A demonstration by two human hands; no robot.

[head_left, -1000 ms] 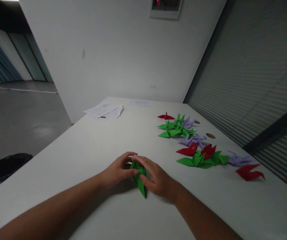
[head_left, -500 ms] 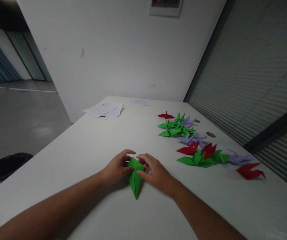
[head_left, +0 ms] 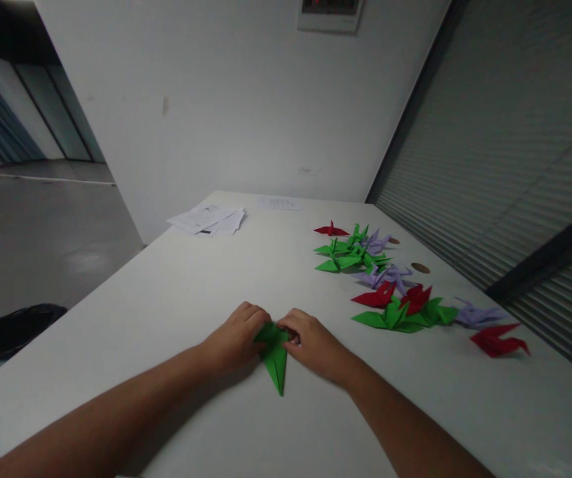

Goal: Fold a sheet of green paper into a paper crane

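A partly folded green origami paper is between my hands over the white table, its narrow point facing me. My left hand is closed on its upper left side, fingers curled over the edge. On the upper right edge, my right hand pinches the paper between thumb and fingers. The far tip of the paper is partly hidden behind the fingers.
Folded paper cranes in green, red and purple lie along the right side, near the blinds. Printed sheets rest at the far left. A black bag stands beyond the left edge.
Both hands have closed in on the green paper from a looser hold. The paper's near point has swung slightly to the right and its upper part has tilted.
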